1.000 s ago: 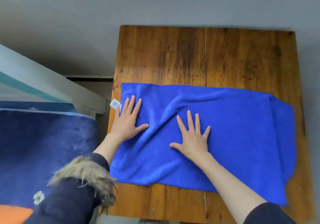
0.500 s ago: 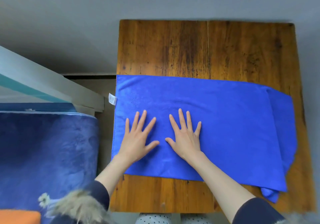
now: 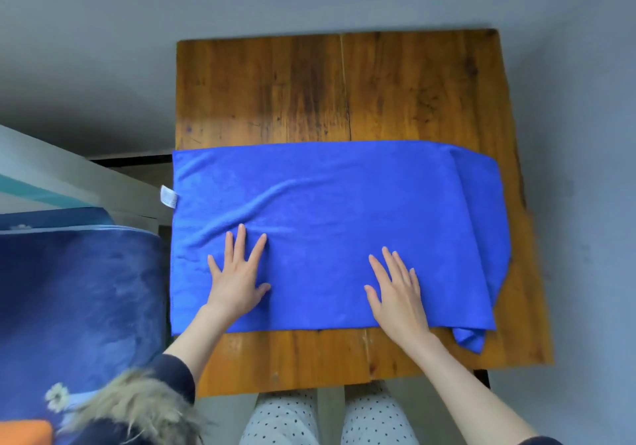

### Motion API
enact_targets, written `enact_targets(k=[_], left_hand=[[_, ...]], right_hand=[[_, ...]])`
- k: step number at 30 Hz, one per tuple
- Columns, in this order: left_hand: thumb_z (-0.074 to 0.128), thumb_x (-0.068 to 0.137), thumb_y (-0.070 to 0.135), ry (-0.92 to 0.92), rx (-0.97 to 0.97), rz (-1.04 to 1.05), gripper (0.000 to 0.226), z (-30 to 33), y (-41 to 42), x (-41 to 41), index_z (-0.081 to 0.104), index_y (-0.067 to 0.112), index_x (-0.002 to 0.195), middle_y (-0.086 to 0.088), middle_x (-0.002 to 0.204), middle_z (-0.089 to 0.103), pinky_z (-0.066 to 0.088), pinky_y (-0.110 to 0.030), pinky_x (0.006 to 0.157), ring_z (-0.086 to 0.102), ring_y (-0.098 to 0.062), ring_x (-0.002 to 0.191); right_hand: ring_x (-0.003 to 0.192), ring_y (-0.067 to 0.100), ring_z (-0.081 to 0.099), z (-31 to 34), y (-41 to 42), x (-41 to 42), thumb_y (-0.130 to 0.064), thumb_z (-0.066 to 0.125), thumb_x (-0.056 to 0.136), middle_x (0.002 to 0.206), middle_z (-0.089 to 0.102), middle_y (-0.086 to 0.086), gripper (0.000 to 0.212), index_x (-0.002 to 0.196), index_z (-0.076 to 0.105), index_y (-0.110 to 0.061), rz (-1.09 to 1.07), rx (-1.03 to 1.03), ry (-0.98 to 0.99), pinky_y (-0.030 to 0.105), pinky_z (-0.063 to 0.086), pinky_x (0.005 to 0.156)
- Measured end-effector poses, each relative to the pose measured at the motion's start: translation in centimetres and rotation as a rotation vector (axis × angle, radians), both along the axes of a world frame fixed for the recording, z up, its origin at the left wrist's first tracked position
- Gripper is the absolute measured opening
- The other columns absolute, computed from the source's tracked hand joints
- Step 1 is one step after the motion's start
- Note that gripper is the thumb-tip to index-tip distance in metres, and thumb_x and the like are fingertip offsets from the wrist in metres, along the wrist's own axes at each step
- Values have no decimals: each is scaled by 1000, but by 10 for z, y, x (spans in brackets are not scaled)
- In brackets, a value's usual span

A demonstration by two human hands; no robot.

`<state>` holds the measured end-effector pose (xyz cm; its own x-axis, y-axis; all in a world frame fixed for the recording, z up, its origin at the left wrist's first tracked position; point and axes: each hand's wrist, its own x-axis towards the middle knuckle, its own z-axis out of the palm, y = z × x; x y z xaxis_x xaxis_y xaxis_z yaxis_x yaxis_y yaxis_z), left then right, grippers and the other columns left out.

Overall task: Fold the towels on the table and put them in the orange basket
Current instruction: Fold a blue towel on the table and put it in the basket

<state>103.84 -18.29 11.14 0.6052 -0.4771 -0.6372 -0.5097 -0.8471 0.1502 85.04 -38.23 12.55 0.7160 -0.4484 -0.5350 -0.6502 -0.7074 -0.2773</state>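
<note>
A blue towel (image 3: 337, 203) lies folded flat across the wooden table (image 3: 309, 86), with a white tag (image 3: 168, 197) at its left edge and a lower layer sticking out at the right and bottom right corner. My left hand (image 3: 237, 276) presses flat on the towel's near left part, fingers spread. My right hand (image 3: 395, 289) presses flat on the near right part. A ripple runs across the cloth above my left hand. An orange corner (image 3: 24, 432) shows at the bottom left; whether it is the basket I cannot tell.
A dark blue plush blanket (image 3: 79, 300) covers a bed to the left of the table, with a white frame rail (image 3: 69, 176) behind it. A fur-trimmed dark sleeve (image 3: 137, 406) sits at the bottom left. Spotted trousers (image 3: 327, 417) show below the table's near edge.
My hands have slid apart over the towel, the right one moving well to the right. A ripple has formed above my left hand. The view has shifted.
</note>
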Motion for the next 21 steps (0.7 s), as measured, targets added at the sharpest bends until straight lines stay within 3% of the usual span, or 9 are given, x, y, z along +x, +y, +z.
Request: enact_targets(k=[3,7,10,12,16,21], left_hand=[[53,91,39,-53,-66,-36,80,5,-35,-32,-1,28,150,-6,155,-24,12,-63,110,-21,-28,143],[47,94,41,-38,-82,-149,75,5,-96,-89,-3,29,149,-5,155,-25,12,-61,111,-20,-30,143],[45,95,43,-29,-77,-253,75,1,-145,-128,-6,30,149,-5,155,-24,9,-63,110,-20,-31,142],[46,93,45,-36,-74,-313,79,-2,-175,-149,-9,31,148,-4,155,-24,7,-64,109,-21,-31,142],[54,88,49,-19,-40,-336,89,-9,-212,-172,-11,33,147,-2,155,-25,8,-67,107,-21,-30,142],[60,83,49,-19,38,-324,99,-13,-216,-176,-14,33,147,-1,154,-27,11,-67,107,-21,-28,142]], right_hand=[[144,19,16,5,-34,-24,-28,41,98,154,23,3,47,143,35,-17,-138,-27,-95,38,16,116],[120,27,48,7,-84,-58,-17,50,94,128,54,9,32,124,56,-7,-415,-107,-267,39,40,95],[107,35,54,2,-126,-82,-7,52,91,112,58,19,25,113,59,1,-755,-118,-356,39,40,90],[107,36,51,-5,-152,-94,-10,53,91,111,57,21,26,114,57,2,-907,-89,-305,36,37,88],[104,31,53,-19,-183,-103,-28,57,90,113,57,15,35,116,53,-3,-958,39,-123,31,38,77],[96,31,58,-26,-200,-97,-22,55,91,101,64,10,17,97,59,-7,-841,105,-36,27,36,68]])
